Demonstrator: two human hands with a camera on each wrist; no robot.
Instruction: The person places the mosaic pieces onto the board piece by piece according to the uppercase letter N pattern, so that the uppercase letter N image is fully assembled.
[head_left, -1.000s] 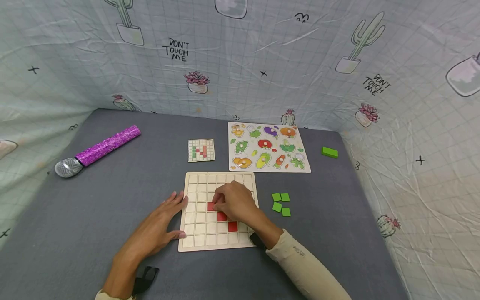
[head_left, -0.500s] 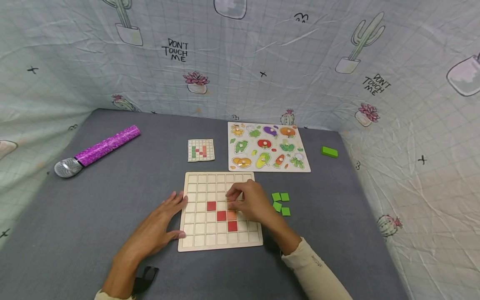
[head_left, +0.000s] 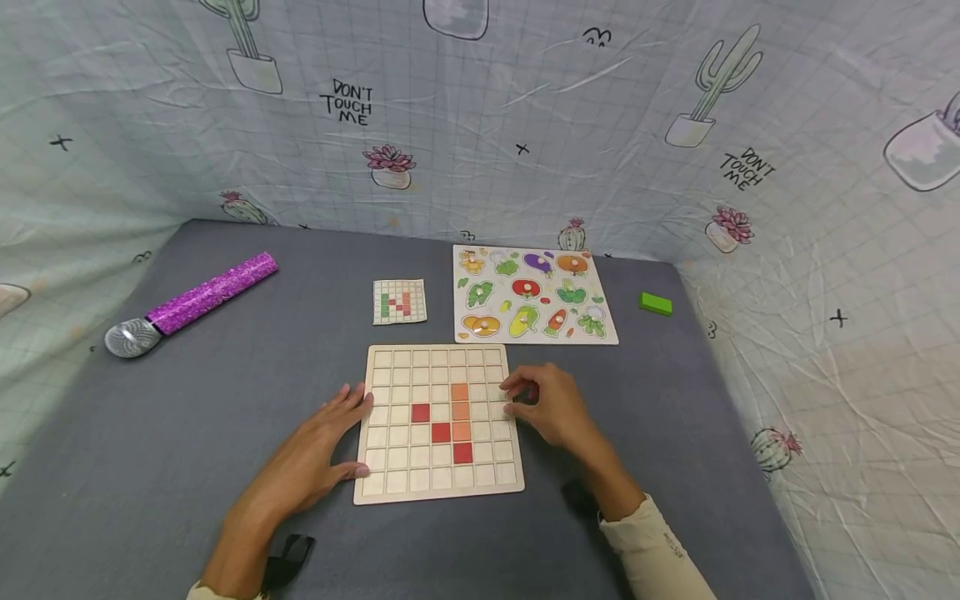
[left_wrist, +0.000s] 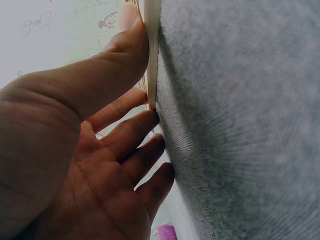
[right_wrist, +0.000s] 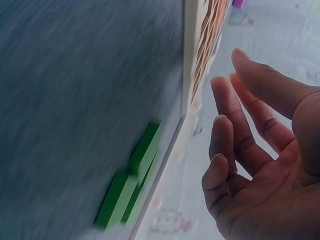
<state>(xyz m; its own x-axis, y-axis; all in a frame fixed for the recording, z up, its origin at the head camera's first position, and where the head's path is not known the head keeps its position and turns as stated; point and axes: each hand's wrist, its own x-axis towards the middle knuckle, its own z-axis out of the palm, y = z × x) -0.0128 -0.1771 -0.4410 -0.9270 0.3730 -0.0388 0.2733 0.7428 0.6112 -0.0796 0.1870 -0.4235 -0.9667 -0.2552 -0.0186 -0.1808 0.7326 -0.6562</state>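
Observation:
A square wooden grid board [head_left: 378,436] lies flat on the grey table. Set in its cells are three red tiles [head_left: 441,432] stepping down diagonally and three orange tiles [head_left: 461,411] in a column. My left hand [head_left: 322,442] rests at the board's left edge, fingers spread, thumb touching the rim in the left wrist view. Above the board's right edge hovers my right hand [head_left: 558,408]. Its fingers are loosely bent, with a gap between thumb and fingertips and nothing held. Green tiles [right_wrist: 120,200] lie on the table below it, hidden by the hand in the head view.
A small pattern card [head_left: 399,302] lies behind the board. Right of it is a vegetable puzzle board [head_left: 536,310]. A green block [head_left: 656,303] sits at the far right, and a purple glitter microphone [head_left: 212,292] at the far left. A printed cloth [head_left: 480,108] hangs behind.
My right hand has left the red tiles and moved right, off the grid to its right edge, uncovering the orange column and covering the green tiles. The left hand has stayed put.

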